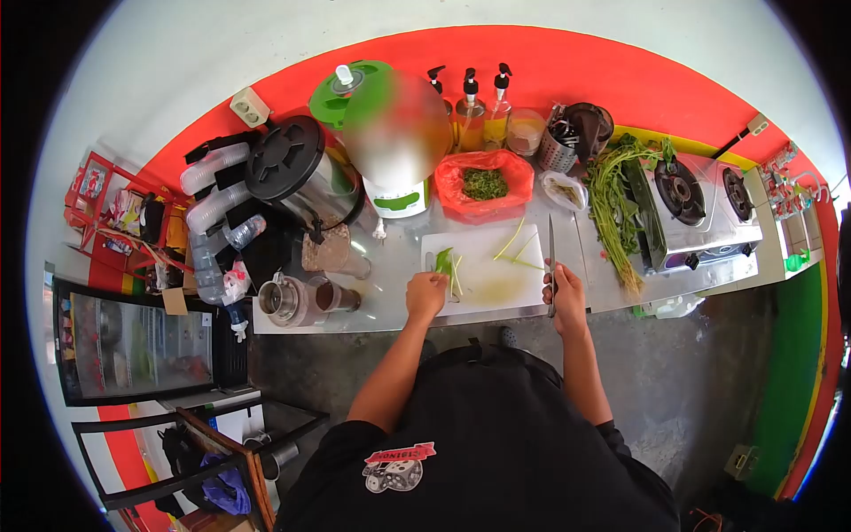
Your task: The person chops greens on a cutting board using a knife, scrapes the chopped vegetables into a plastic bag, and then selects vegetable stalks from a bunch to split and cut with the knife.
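Observation:
My right hand (567, 297) grips a kitchen knife (551, 239), its blade pointing up and away from me just past the right edge of the white cutting board (492, 293). At the board's left edge, my left hand (427, 294) is closed around a small piece of leafy greens (444, 262), whose leaf shows above the fingers. Loose green stems (509, 238) lie on the board, along with a wet greenish-brown stain. Behind it stands a red plastic bag (485, 211) with chopped greens (485, 183) inside.
To the right, long leafy bunches (613, 213) lie against a two-burner gas stove (700, 213). Pump bottles (470, 120) and a utensil holder (558, 151) line the wall. A green-lidded white dispenser (396, 202), a large steel container (306, 173) and jars (337, 297) stand left.

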Demonstrator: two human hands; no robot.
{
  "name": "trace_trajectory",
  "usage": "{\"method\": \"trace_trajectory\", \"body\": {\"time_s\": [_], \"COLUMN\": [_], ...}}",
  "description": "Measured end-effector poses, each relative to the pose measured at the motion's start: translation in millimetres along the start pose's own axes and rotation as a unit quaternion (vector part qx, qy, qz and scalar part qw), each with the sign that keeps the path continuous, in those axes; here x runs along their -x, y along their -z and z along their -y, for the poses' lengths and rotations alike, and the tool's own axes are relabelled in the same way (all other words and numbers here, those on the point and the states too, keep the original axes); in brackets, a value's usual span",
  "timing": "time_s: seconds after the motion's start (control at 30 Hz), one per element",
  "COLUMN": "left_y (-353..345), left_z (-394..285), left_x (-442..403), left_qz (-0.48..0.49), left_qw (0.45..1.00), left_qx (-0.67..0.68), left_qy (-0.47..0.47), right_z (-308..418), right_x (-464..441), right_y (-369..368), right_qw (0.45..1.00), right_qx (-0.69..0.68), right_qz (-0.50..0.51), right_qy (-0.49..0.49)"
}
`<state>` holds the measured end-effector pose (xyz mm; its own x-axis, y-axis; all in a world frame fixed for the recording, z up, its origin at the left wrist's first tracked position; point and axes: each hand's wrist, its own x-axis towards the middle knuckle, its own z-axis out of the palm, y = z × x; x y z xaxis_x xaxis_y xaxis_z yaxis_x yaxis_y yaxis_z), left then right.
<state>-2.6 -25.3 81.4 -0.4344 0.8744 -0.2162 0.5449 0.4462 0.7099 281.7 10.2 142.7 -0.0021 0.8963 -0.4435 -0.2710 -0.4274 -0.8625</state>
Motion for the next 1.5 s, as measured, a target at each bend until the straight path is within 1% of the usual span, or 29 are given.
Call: {"method": "trace_trajectory", "body": {"time_s": [0.07,0.17,0.23,0.27,0.3,0.37,0.43,0.53,0.57,0.63,0.67,0.7,0.77,0.83,0.9,0.93,1.0,1.03,1.1,1.13,1.2,1.23,1.3,1.37,1.43,1.5], "left_y": [4.6,-12.6,-25.7,-40.8,-55.0,-82.5,-108.2,-135.3,-141.0,-148.2,-150.0,-152.4,-157.8,-160.8,-160.5,-157.4,-147.5,-140.2,-122.8,-117.4,-110.5,-107.9,-103.7,-102.3,-101.3,-97.8], "left_z": [-12.4,-33.1,-53.8,-57.8,-64.9,-84.0,-95.3,-109.8,-111.3,-110.7,-110.2,-109.4,-107.6,-106.8,-106.4,-108.5,-120.4,-126.7,-138.8,-140.3,-136.0,-129.9,-124.2,-115.5,-109.8,-109.8], "left_x": [1.4,2.6,0.0,-5.4,-9.2,-16.4,-21.8,-25.6,-25.2,-25.2,-27.4,-29.2,-30.8,-30.8,-30.9,-29.9,-30.1,-29.5,-34.6,-37.7,-42.2,-39.2,-39.6,-37.3,-37.9,-38.6], "left_qz": [-0.003,-0.001,0.015,0.025,0.025,0.04,0.042,0.064,0.066,0.002,0.022,0.02,0.018,0.017,-0.015,-0.014,-0.061,-0.06,-0.025,0.009,0.009,0.017,-0.005,0.0,-0.021,-0.044], "left_qw": [1.0,1.0,0.998,0.994,0.994,0.99,0.989,0.991,0.991,0.984,0.983,0.983,0.958,0.951,0.943,0.943,0.945,0.946,0.959,0.973,0.976,0.978,0.981,0.984,0.982,0.982], "left_qx": [-0.009,-0.015,-0.013,0.01,0.013,-0.002,0.005,-0.052,-0.049,-0.098,-0.119,-0.119,-0.213,-0.235,-0.222,-0.226,-0.117,-0.116,-0.013,-0.041,-0.05,-0.064,-0.047,0.046,0.067,0.122], "left_qy": [0.006,0.019,-0.066,-0.102,-0.103,-0.136,-0.14,-0.107,-0.11,-0.148,-0.137,-0.138,-0.194,-0.2,-0.246,-0.245,-0.3,-0.296,-0.282,-0.227,-0.21,-0.2,-0.189,-0.169,-0.176,-0.138], "right_z": [7.8,22.6,30.1,35.2,41.0,50.2,59.9,69.9,71.0,77.1,78.1,78.8,77.6,77.4,76.6,75.5,74.9,76.4,83.4,84.8,84.1,80.5,76.5,70.4,66.7,62.0], "right_x": [-4.8,-4.6,-4.7,-3.9,-2.1,0.1,3.9,2.4,1.5,4.3,5.0,4.3,3.7,0.5,-1.5,-2.8,-9.1,-9.3,-11.9,-15.5,-19.5,-20.3,-31.9,-36.4,-39.9,-41.9], "right_y": [13.9,27.9,36.7,41.4,45.4,55.5,65.7,86.4,93.7,103.7,108.2,112.1,121.9,127.4,129.7,128.7,123.9,122.2,116.4,110.4,97.6,93.5,80.3,68.4,54.5,46.1], "right_qw": [1.0,1.0,1.0,0.999,0.999,0.998,0.997,0.996,0.995,0.996,0.995,0.995,0.996,0.997,0.996,0.996,0.993,0.993,0.993,0.992,0.983,0.982,0.979,0.975,0.972,0.964], "right_qx": [0.011,0.016,0.015,0.023,0.032,0.046,0.056,0.075,0.078,0.063,0.061,0.059,0.051,0.04,0.06,0.057,0.073,0.076,0.086,0.093,0.149,0.155,0.153,0.167,0.174,0.195], "right_qz": [-0.005,0.0,-0.002,0.011,0.023,0.02,0.029,0.023,0.023,0.018,0.008,-0.001,0.004,0.007,0.003,0.004,-0.008,-0.006,0.04,0.048,0.081,0.089,0.118,0.129,0.144,0.162], "right_qy": [0.008,0.016,0.016,0.019,0.023,0.025,0.034,0.052,0.06,0.066,0.075,0.085,0.079,0.071,0.065,0.063,0.095,0.091,0.07,0.067,0.076,0.068,0.063,0.063,0.063,0.082]}}
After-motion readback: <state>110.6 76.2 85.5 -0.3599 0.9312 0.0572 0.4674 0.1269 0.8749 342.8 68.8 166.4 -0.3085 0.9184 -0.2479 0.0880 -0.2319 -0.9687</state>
